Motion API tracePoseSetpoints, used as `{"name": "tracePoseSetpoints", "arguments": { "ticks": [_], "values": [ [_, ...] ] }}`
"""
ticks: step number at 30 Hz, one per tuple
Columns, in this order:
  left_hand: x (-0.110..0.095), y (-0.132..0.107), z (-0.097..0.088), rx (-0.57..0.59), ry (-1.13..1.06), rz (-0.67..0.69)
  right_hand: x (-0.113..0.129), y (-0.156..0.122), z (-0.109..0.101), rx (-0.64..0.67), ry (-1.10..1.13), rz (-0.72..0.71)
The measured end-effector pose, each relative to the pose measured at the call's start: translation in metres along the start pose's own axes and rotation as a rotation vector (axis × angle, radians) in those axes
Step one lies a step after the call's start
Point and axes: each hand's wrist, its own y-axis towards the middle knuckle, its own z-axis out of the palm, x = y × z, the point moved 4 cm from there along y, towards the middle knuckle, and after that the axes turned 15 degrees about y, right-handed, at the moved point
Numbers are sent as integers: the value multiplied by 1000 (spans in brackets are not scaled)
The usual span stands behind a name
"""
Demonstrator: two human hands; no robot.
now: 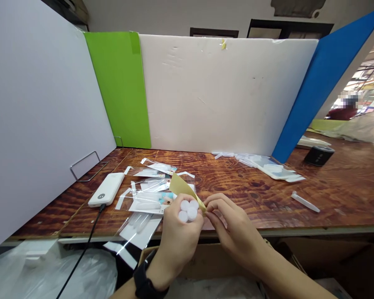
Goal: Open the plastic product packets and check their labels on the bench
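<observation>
In the middle, at the table's front edge, my left hand is closed around a bundle of plastic tubes with round white caps facing up; their lower parts are hidden in the fist. Against the bundle's far side stands a yellow paper piece. My right hand pinches the lower right corner of that paper between thumb and fingers, close beside the tubes. Just left of my hands lie several clear plastic packets with white cards and tubes inside, overlapping one another; one hangs past the table edge.
A white power bank with a black cable lies at left. Loose clear tubes and bags rest at back right, with a single tube nearer and a black box beyond. White, green and blue boards surround the table; a cardboard box sits below its edge.
</observation>
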Motion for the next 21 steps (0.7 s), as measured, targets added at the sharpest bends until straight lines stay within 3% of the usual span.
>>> {"name": "tracePoseSetpoints", "arguments": {
  "ticks": [6, 11, 15, 21],
  "values": [
    [-5, -5, 0, 62, 110, 154, 12, 0, -16, -62, 193, 76],
    [-9, -14, 3, 115, 194, 310, 20, -4, -22, 11, 300, 180],
    [-15, -18, 7, 130, 257, 445, 23, -6, -23, 42, 322, 250],
    [-19, -20, 13, 130, 307, 495, 24, -9, -25, 19, 278, 273]
  ]
}}
